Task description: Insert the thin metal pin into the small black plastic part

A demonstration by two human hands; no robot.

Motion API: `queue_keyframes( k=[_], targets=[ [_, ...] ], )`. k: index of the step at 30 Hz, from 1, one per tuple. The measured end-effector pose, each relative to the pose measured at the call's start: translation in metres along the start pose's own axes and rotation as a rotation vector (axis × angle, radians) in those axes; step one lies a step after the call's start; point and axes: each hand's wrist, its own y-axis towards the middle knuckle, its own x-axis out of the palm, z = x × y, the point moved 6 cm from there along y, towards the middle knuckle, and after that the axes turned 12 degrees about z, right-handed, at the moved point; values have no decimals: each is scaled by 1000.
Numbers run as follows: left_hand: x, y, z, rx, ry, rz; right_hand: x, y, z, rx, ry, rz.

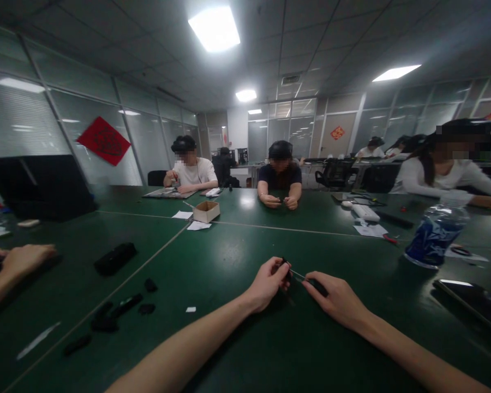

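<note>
Just in front of me, over the green table (237, 349), my left hand (265, 284) pinches a small black part (286, 268). Fingers cover most of that part, so its kind cannot be made out. My right hand (337, 300) is closed around the dark handle of a screwdriver (319, 286). The thin metal shaft points left, and its tip meets or comes very close to the black part; the exact contact is hidden. A small white scrap (191, 309) lies to the left of my left forearm.
Several loose black pieces (117, 311) and a black case (115, 258) lie left. At the left edge is another person's hand (27, 259). A cardboard box (207, 212) stands farther back. On the right are a bottle (436, 234) and a phone (477, 305). People sit opposite.
</note>
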Motion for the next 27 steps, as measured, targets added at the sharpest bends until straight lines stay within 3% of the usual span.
queue_keyframes(
  k=[27],
  targets=[
    [8,-5,2,-148,-53,-201,0,-2,-8,-128,0,-20]
  ],
)
